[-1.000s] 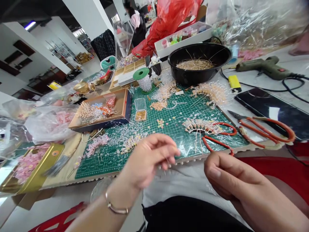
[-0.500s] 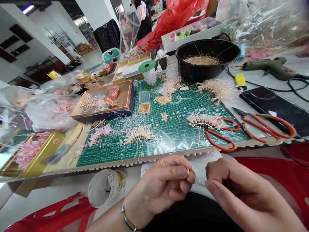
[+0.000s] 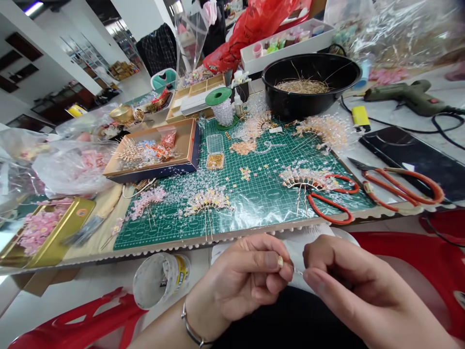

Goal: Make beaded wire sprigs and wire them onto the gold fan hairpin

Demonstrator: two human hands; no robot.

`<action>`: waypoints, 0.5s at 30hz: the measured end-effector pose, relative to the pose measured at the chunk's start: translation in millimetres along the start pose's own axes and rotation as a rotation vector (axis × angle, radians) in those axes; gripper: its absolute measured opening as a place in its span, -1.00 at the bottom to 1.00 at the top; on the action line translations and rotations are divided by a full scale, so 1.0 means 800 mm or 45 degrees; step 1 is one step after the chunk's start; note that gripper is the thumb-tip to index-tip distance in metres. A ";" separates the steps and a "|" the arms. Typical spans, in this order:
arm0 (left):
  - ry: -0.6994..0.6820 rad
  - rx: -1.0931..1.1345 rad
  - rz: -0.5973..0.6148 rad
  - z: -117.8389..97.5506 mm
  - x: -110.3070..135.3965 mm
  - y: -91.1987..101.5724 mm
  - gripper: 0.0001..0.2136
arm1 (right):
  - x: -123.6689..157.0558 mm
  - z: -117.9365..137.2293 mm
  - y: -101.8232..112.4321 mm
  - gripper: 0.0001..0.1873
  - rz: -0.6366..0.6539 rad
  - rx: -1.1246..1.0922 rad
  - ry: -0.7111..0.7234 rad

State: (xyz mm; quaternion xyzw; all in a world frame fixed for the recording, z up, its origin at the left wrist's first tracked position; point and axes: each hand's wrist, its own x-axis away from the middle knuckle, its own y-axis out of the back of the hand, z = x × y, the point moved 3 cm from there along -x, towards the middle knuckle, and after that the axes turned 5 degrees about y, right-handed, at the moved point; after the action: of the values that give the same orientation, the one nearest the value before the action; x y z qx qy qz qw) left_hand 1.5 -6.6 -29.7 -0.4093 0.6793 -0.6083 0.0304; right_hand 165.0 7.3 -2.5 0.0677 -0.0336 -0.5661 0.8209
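My left hand (image 3: 247, 276) is closed in a pinch, holding a small pale yellow bead (image 3: 280, 261) between thumb and fingertip. From there a thin clear beaded strand (image 3: 298, 270) runs across to my right hand (image 3: 356, 286), whose thumb and forefinger are pressed together on its other end. Both hands are above my lap, just in front of the table edge. On the green cutting mat (image 3: 250, 208) beyond them lie a yellow-and-pink beaded hairpin (image 3: 209, 201), a pink one (image 3: 147, 203) and a peach-and-clear one (image 3: 305, 178), which overlaps red-handled scissors (image 3: 330, 213).
Orange-handled shears (image 3: 407, 186) and a dark phone (image 3: 417, 155) lie at right, below a glue gun (image 3: 410, 97). A black basin (image 3: 308, 104) and a green bead spool (image 3: 218, 96) stand behind. At left are an open box (image 3: 152, 169) and a gold tin (image 3: 69, 237).
The right hand has come slightly closer to the left, and the gap with the strand is shorter. More of the yellow bead shows. The view has shifted a little.
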 end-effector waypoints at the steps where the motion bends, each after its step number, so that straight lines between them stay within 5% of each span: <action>1: 0.005 0.002 0.006 0.000 0.000 0.001 -0.86 | 0.000 0.000 0.000 -0.50 -0.005 -0.008 -0.006; 9: -0.026 -0.082 -0.011 0.000 -0.003 0.000 -0.87 | -0.002 -0.005 -0.003 -0.48 0.116 -0.080 -0.081; 15: -0.455 -0.701 -0.333 -0.011 0.018 -0.015 -0.91 | -0.004 -0.029 -0.013 -0.50 0.244 -0.292 -0.222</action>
State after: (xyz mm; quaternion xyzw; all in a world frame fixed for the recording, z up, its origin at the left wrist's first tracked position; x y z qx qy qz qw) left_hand -6.4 -6.8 -10.5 -0.5858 0.7436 -0.3197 -0.0408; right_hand 157.4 8.4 -26.6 -0.0794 -0.0461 -0.4891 0.8674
